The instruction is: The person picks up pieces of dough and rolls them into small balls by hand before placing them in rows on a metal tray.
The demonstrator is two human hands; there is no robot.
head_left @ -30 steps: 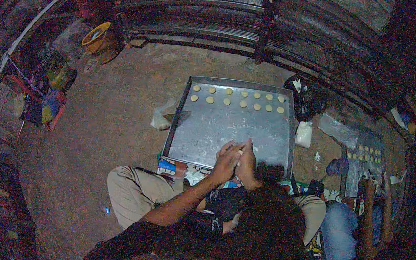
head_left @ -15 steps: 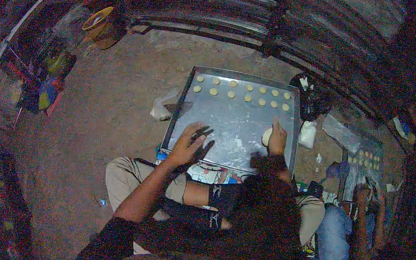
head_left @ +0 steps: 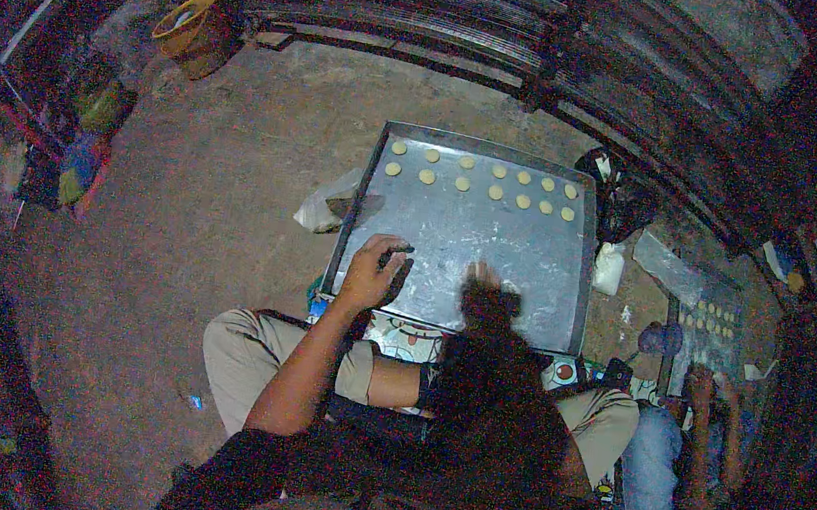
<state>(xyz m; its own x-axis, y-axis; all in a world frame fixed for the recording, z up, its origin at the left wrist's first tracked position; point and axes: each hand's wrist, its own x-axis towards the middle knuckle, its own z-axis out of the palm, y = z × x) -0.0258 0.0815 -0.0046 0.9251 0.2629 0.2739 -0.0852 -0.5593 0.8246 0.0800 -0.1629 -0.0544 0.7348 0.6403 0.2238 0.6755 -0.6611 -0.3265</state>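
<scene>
Fourteen pale dough-like discs (head_left: 498, 171) line the far edge of the tray (head_left: 450, 228), likely light, soft, easily dented, best taken by their rims; left hand (head_left: 365, 274) loosely parted, right hand's (head_left: 486, 284) grip too dark to tell.

We hold our left hand (head_left: 373, 269) loosely curled by the near-left corner of the tray (head_left: 546, 258), our right hand (head_left: 486, 280) shadowed.
</scene>
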